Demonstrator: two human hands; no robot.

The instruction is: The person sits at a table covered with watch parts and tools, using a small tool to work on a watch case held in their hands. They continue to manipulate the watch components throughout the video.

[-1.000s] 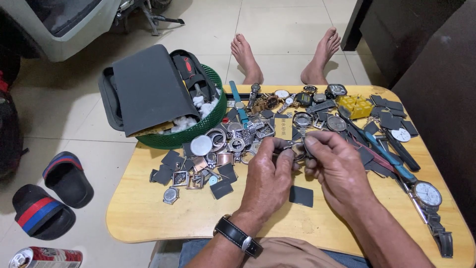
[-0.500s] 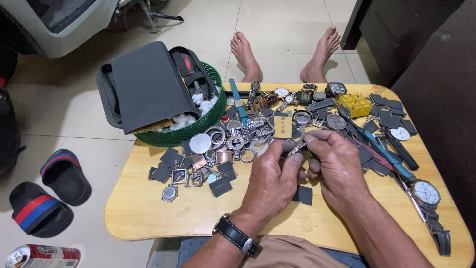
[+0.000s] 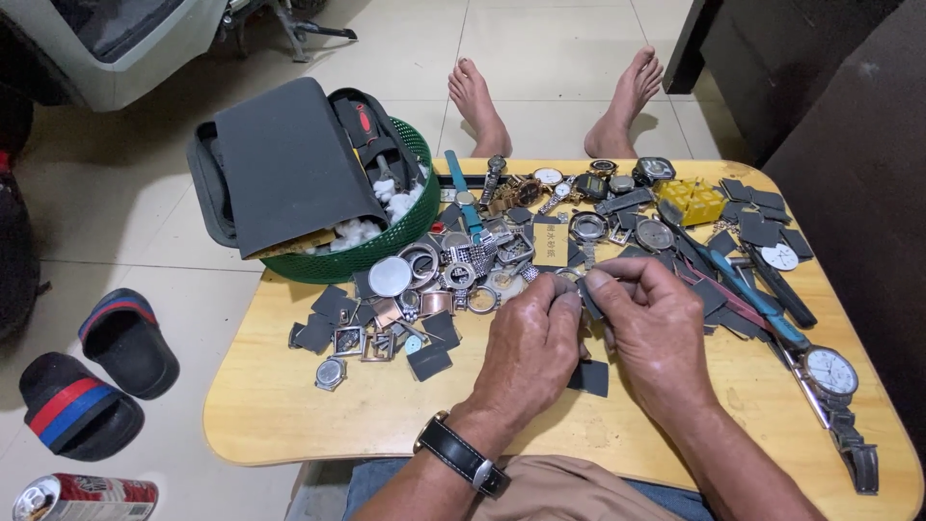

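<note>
Bright, even overhead light, soft shadows, sharp focus, slight wide-angle bending at edges.

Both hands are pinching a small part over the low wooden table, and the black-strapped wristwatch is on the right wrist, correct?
Not quite. The head view shows the black-strapped wristwatch on the left wrist, not the right. The rest holds: left hand and right hand pinch a small part together over the low wooden table.

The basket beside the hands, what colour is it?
Green: the round mesh basket at the table's left corner, clearest in the head view.
</note>
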